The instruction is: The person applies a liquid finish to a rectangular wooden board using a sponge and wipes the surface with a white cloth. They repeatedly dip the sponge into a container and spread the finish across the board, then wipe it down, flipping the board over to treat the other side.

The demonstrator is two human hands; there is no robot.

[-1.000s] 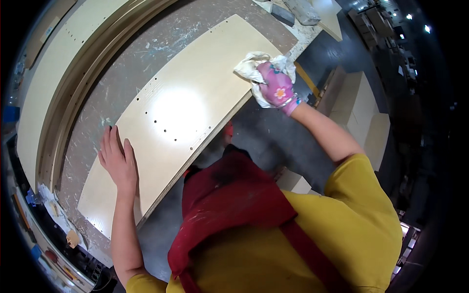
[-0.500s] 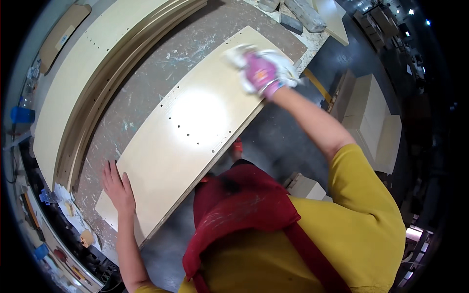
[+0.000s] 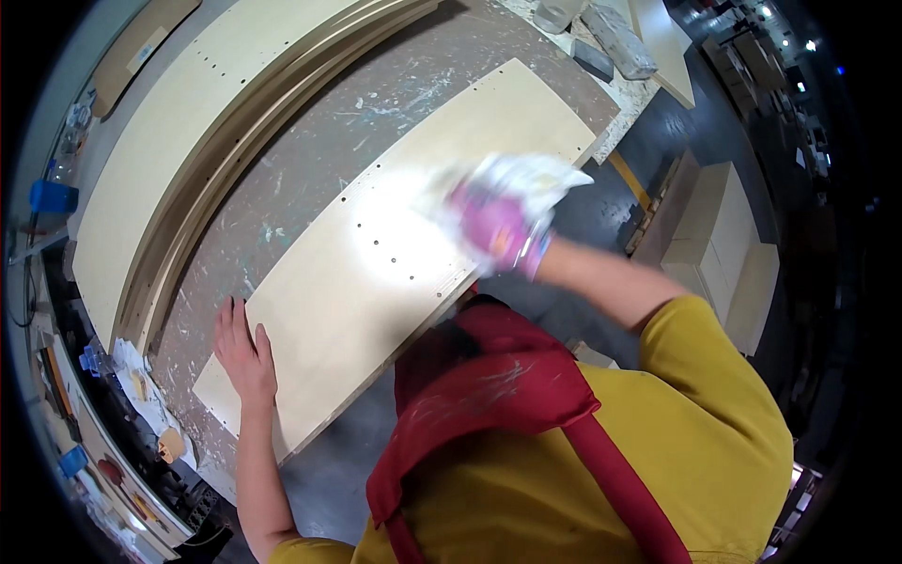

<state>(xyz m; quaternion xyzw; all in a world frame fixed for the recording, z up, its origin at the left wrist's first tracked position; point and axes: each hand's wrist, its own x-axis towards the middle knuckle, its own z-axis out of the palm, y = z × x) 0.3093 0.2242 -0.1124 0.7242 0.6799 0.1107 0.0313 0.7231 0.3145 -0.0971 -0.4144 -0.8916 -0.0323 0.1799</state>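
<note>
A pale wooden panel (image 3: 329, 338) with one curved edge and several small drilled holes lies flat on the workbench (image 3: 310, 160). Bare and with its fingers stretched out, my left hand (image 3: 246, 352) rests on the panel's near left end. My right hand (image 3: 493, 226) wears a pink glove and presses a white cloth (image 3: 536, 183) on the panel, right of the middle. Motion smears that hand and part of the cloth, and the glove's fingertips are hidden.
Several curved wooden panels (image 3: 155, 179) are stacked at the bench's left and back. A grey block (image 3: 592, 60) and a wrapped bundle (image 3: 620, 42) sit at the far right corner. Pale boards (image 3: 714, 244) stand on the floor to the right. A blue container (image 3: 54, 196) is at the left.
My right hand has swept the white cloth toward me, from the panel's far right end nearer its middle. My left hand stays on the near left end. The whole view has shifted slightly.
</note>
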